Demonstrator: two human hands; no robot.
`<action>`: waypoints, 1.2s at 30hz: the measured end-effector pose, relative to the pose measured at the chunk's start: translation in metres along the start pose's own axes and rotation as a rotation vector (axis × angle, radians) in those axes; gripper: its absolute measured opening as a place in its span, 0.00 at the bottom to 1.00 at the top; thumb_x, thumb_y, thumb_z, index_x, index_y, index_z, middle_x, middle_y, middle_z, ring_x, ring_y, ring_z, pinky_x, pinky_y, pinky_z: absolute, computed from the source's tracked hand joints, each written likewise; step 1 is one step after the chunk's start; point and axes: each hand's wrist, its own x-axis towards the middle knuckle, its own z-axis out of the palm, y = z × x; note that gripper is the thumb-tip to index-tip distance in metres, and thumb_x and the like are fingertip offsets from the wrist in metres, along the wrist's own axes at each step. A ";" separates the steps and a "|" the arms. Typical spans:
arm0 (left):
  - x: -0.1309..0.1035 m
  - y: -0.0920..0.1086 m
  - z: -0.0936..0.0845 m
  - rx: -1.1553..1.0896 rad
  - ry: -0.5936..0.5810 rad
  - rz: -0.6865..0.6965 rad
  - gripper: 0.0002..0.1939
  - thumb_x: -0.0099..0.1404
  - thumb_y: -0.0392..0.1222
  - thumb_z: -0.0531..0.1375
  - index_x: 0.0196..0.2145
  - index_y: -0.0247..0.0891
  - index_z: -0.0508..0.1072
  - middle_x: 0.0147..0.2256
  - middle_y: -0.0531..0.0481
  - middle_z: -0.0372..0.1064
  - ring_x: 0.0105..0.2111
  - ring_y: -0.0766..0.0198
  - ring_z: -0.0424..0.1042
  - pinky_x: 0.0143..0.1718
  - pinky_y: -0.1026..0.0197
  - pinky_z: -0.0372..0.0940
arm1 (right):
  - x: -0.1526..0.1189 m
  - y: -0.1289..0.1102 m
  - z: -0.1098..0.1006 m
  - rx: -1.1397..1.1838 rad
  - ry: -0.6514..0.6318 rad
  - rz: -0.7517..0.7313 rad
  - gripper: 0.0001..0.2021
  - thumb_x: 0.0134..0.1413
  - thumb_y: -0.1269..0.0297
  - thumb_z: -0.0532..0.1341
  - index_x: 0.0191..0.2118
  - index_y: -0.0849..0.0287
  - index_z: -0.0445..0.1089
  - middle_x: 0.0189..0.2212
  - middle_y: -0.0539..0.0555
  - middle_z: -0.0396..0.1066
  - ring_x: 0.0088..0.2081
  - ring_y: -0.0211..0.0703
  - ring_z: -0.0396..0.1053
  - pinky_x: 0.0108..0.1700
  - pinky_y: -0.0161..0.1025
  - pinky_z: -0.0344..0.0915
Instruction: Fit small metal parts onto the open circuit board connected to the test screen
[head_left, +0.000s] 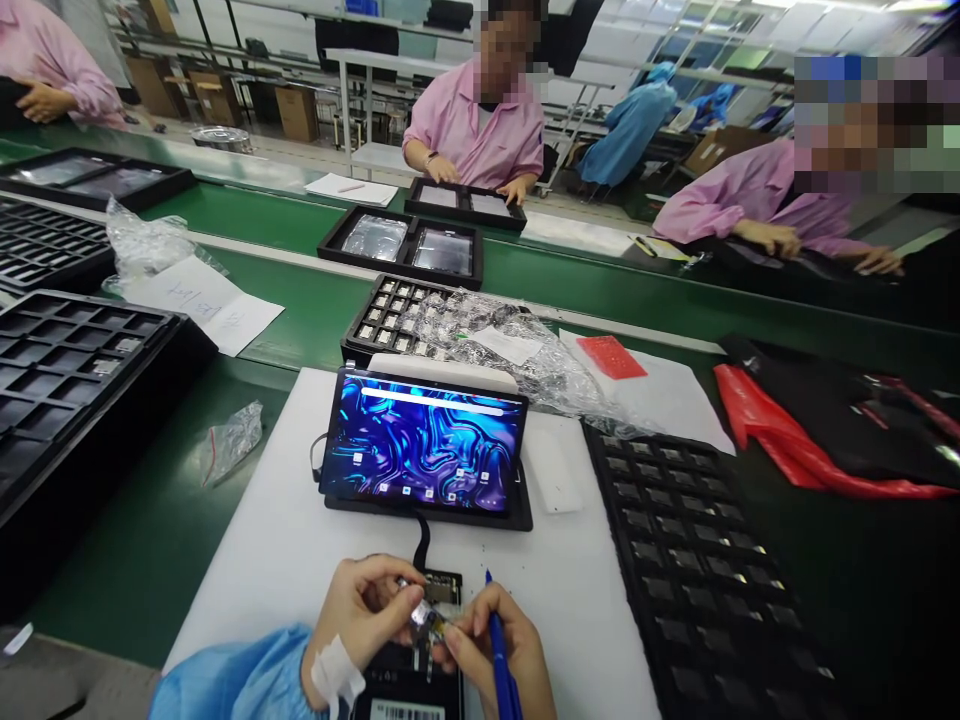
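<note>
My left hand, with white tape at the wrist and a blue sleeve, pinches a small silvery electronic part between thumb and fingertips. The fingertips of my right hand meet the part's other side, while a blue pen rests in that same hand. Both hands are above a black test fixture with an exposed circuit board, partly hidden by my fingers. From it a black flat cable runs up to a propped tablet, whose lit screen shows a blue swirl home page.
A white foam mat lies beneath. Black compartment trays of small parts stand at right and left. Behind the tablet are a parts tray and bubble wrap. Co-workers in pink sit across the green conveyor.
</note>
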 end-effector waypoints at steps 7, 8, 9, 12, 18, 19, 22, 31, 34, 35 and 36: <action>-0.002 -0.004 0.001 0.083 0.026 0.111 0.12 0.52 0.46 0.66 0.26 0.33 0.77 0.11 0.52 0.66 0.12 0.69 0.67 0.15 0.73 0.59 | 0.001 -0.001 -0.006 -0.045 -0.047 0.010 0.23 0.34 0.54 0.73 0.22 0.58 0.57 0.14 0.47 0.71 0.16 0.35 0.70 0.21 0.28 0.66; -0.002 -0.003 0.001 0.052 0.010 0.088 0.14 0.51 0.48 0.67 0.26 0.32 0.76 0.11 0.52 0.66 0.11 0.69 0.67 0.15 0.73 0.59 | 0.001 -0.001 -0.006 -0.049 -0.059 0.010 0.23 0.35 0.54 0.73 0.21 0.58 0.57 0.14 0.47 0.71 0.16 0.35 0.70 0.20 0.28 0.66; -0.002 -0.003 0.001 0.015 -0.008 0.058 0.16 0.51 0.51 0.67 0.27 0.32 0.76 0.12 0.52 0.66 0.11 0.69 0.67 0.15 0.73 0.60 | 0.002 -0.001 -0.007 -0.049 -0.066 0.013 0.23 0.35 0.54 0.73 0.21 0.57 0.57 0.13 0.47 0.71 0.15 0.35 0.70 0.20 0.28 0.65; -0.001 -0.002 0.000 -0.066 -0.037 -0.014 0.23 0.48 0.58 0.67 0.27 0.32 0.76 0.12 0.52 0.66 0.11 0.69 0.67 0.14 0.73 0.60 | 0.003 -0.001 -0.008 -0.050 -0.071 0.021 0.22 0.35 0.56 0.73 0.21 0.57 0.57 0.12 0.47 0.70 0.15 0.36 0.69 0.18 0.28 0.64; -0.001 -0.005 0.000 -0.079 -0.046 -0.032 0.25 0.48 0.60 0.67 0.28 0.31 0.76 0.12 0.52 0.67 0.11 0.70 0.67 0.15 0.74 0.60 | 0.003 0.001 -0.010 -0.060 -0.060 0.021 0.22 0.35 0.56 0.73 0.21 0.56 0.57 0.12 0.48 0.71 0.15 0.37 0.70 0.18 0.29 0.65; -0.001 -0.006 0.000 -0.064 -0.043 -0.016 0.24 0.48 0.60 0.67 0.27 0.32 0.76 0.12 0.51 0.67 0.12 0.70 0.67 0.15 0.74 0.60 | 0.003 0.002 -0.010 -0.063 -0.052 0.025 0.23 0.34 0.55 0.73 0.21 0.56 0.57 0.13 0.48 0.71 0.16 0.37 0.70 0.19 0.29 0.65; -0.001 -0.008 0.000 -0.029 -0.035 0.022 0.23 0.50 0.58 0.66 0.28 0.32 0.76 0.13 0.51 0.67 0.12 0.69 0.68 0.15 0.73 0.61 | 0.003 0.002 -0.012 -0.084 -0.032 0.032 0.23 0.33 0.54 0.73 0.21 0.56 0.56 0.13 0.47 0.70 0.16 0.38 0.71 0.19 0.31 0.66; -0.001 -0.002 0.000 -0.072 -0.041 -0.037 0.25 0.48 0.60 0.67 0.28 0.31 0.76 0.13 0.51 0.67 0.12 0.68 0.68 0.15 0.73 0.61 | 0.004 0.001 -0.006 -0.040 -0.062 0.033 0.23 0.34 0.54 0.73 0.21 0.56 0.56 0.13 0.45 0.68 0.15 0.37 0.70 0.17 0.28 0.64; -0.001 0.001 0.002 -0.038 -0.015 -0.008 0.21 0.49 0.55 0.68 0.27 0.32 0.76 0.13 0.51 0.68 0.12 0.68 0.68 0.15 0.72 0.62 | 0.004 0.003 -0.004 -0.049 0.001 -0.013 0.24 0.32 0.53 0.73 0.22 0.57 0.57 0.15 0.42 0.66 0.14 0.35 0.69 0.16 0.27 0.63; -0.001 0.001 0.003 -0.013 -0.001 0.007 0.19 0.49 0.53 0.68 0.27 0.32 0.76 0.13 0.51 0.68 0.13 0.67 0.69 0.16 0.72 0.62 | 0.004 0.004 -0.003 -0.057 0.020 -0.032 0.24 0.33 0.53 0.73 0.22 0.57 0.57 0.15 0.42 0.66 0.14 0.34 0.69 0.17 0.27 0.64; -0.001 0.002 0.004 0.011 0.012 0.019 0.17 0.50 0.51 0.68 0.27 0.32 0.76 0.13 0.51 0.68 0.13 0.67 0.69 0.16 0.72 0.62 | 0.003 0.005 -0.003 -0.063 0.035 -0.053 0.23 0.33 0.53 0.73 0.22 0.57 0.57 0.16 0.42 0.67 0.14 0.34 0.69 0.17 0.27 0.64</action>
